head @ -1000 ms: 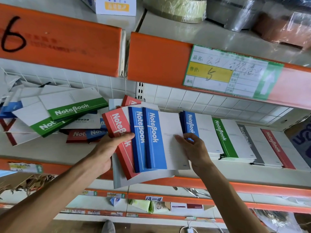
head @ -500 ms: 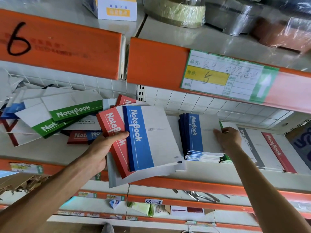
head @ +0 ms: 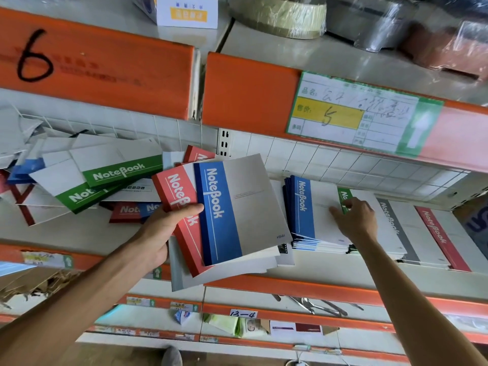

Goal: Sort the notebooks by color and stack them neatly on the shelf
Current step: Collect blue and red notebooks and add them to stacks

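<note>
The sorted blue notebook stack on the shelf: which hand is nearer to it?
Right. The right hand rests on the blue notebook stack, at its right edge. The left hand is off to the stack's left, gripping a fan of unsorted notebooks.

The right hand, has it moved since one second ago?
Yes. The right hand moved rightward, from the fanned notebooks in the left hand onto the blue stack, near the green stack.

Bright, even light with soft, faint shadows. Glare streaks the clear plastic wrap (head: 396,25) up top. Wide-angle bending curves the edges.
</note>
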{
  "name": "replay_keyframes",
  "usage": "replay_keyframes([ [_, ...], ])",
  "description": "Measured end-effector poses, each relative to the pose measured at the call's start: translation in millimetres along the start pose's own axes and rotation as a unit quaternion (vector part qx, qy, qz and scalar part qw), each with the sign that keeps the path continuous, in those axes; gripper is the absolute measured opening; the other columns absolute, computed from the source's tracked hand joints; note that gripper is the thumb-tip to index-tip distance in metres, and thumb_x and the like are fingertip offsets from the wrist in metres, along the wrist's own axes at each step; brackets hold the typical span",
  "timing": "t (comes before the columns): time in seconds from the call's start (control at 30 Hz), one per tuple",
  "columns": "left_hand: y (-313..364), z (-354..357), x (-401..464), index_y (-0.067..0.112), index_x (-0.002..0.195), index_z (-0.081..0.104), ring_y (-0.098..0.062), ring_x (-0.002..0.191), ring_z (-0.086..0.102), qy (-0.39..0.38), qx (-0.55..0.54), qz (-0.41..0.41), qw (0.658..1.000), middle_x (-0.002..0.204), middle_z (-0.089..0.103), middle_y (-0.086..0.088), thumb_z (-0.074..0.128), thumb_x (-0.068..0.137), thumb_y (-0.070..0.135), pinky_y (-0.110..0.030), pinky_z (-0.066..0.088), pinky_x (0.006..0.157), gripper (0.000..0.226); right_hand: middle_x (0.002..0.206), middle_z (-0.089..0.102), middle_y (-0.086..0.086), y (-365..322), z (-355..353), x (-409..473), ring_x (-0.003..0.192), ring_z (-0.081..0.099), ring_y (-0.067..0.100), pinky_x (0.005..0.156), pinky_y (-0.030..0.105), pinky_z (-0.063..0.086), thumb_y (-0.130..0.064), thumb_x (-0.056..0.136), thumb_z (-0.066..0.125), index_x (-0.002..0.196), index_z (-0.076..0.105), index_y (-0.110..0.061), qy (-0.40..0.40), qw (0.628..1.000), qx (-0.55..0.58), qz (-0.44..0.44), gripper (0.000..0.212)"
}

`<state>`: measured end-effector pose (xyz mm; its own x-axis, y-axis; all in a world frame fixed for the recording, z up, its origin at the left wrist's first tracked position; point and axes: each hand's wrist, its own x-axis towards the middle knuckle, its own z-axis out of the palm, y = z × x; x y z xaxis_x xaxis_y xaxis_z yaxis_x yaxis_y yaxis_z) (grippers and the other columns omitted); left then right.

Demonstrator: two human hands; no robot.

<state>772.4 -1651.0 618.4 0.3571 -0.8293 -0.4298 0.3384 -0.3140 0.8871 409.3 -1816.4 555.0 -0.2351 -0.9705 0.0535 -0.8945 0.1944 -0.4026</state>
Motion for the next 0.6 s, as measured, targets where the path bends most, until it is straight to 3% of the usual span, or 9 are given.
replay_keyframes([
  [0.1, -1.0, -0.4, 0.5, 0.019, 0.093, 0.068, -0.018, 0.088, 0.064, -0.005, 0.004, 0.001, 1.0, 0.092, 0.073, -0.004, 0.075, 0.077, 0.014, -0.029, 0.042, 0.07, 0.019, 0.131, 0.063, 0.015, -3.0, 4.4, 0.0, 0.117, 0.058, 0.035, 0.089, 0.038, 0.047, -0.056, 0.086, 0.069, 0.132, 0.058, -0.008, -0.049, 0.998, 0.015, -0.037, 0.068],
  [0.2, -1.4, 0.1, 1.2, 0.02, 0.09, 0.068, -0.017, 0.086, 0.064, -0.003, 0.006, 0.002, 1.0, 0.088, 0.073, -0.002, 0.076, 0.076, 0.013, -0.028, 0.041, 0.068, 0.017, 0.134, 0.06, 0.014, -1.2, 10.3, 0.3, 0.123, 0.054, 0.035, 0.099, 0.041, 0.045, -0.069, 0.08, 0.067, 0.136, 0.054, -0.009, -0.09, 0.995, -0.01, -0.038, 0.083],
  [0.47, -4.6, -3.2, 4.5, 0.019, 0.087, 0.069, -0.02, 0.086, 0.066, -0.003, 0.008, -0.007, 1.0, 0.076, 0.075, 0.003, 0.075, 0.077, 0.013, -0.03, 0.043, 0.07, 0.013, 0.144, 0.052, 0.013, 4.4, 12.9, -1.9, 0.131, 0.045, 0.035, 0.111, 0.043, 0.034, -0.068, 0.085, 0.059, 0.139, 0.05, -0.012, -0.097, 0.992, -0.046, -0.069, 0.078],
  [0.6, -6.0, -1.4, 4.0, 0.02, 0.091, 0.068, -0.021, 0.089, 0.066, -0.007, 0.009, -0.008, 1.0, 0.09, 0.074, -0.004, 0.076, 0.076, 0.014, -0.03, 0.043, 0.071, 0.017, 0.148, 0.048, 0.012, 4.8, 14.1, -1.9, 0.135, 0.041, 0.034, 0.112, 0.043, 0.032, -0.065, 0.088, 0.059, 0.143, 0.047, -0.014, -0.099, 0.991, -0.048, -0.071, 0.076],
])
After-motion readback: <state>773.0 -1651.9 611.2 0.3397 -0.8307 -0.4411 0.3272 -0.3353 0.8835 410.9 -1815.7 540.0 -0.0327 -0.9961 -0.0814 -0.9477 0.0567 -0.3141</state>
